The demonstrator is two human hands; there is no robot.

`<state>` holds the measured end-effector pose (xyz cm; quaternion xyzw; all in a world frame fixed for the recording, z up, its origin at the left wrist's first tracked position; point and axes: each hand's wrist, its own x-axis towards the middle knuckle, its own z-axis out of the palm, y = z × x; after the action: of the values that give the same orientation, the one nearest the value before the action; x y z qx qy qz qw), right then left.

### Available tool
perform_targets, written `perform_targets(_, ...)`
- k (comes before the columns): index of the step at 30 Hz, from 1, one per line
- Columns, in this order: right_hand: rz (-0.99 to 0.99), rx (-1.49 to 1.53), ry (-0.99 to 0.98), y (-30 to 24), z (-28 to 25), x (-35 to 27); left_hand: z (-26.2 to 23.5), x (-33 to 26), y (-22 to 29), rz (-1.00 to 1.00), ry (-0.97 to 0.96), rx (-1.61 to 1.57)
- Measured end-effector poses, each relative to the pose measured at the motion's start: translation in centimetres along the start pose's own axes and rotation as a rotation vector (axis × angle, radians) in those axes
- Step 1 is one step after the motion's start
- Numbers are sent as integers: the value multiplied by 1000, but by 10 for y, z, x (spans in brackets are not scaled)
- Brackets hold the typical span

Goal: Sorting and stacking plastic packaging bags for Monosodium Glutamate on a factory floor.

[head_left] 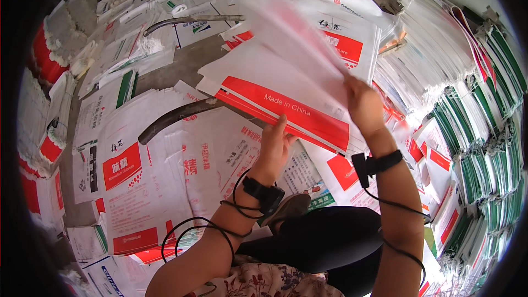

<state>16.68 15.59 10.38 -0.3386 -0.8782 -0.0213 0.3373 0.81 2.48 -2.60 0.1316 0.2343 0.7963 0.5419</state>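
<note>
Hands apart, both at the middle of the frame, on flat white sacks. Right hand [363, 104] is closed on the near end of the blurred sack [297, 36]; that one slants from right of centre to top centre, raised at an angle, too smeared to read detail. Left hand [275, 146] has its thumb on the red strip of the banded sack [286, 102], fingers curled at its lower edge. Can't tell if they pinch it.

Banded sack sits dead centre, tilted down to the right, with more sheet edges showing below it at its left corner. Each wrist has a black band; black cable [206, 223] loops off the left one.

Two dark curved rods: upper rod [192, 20] lies across sacks at upper left, lower rod [173, 118] left of centre, its right end by the banded sack.

Printed sacks [124, 165] spread over the left half, grey floor [190, 60] showing between. White stack [434, 38] at upper right, green-edged stack [484, 170] down the right edge, red-and-white stack [49, 146] at far left. Black-clad legs [324, 231] and a shoe [294, 207] at bottom centre.
</note>
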Motion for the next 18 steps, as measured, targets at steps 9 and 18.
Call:
perform_targets(9,-122,-114,-242,-30,5,-38,0,2,2,-9,18,36)
perform_targets(18,-90,-275,-508,-36,21,-31,9,-3,8,9,45,78)
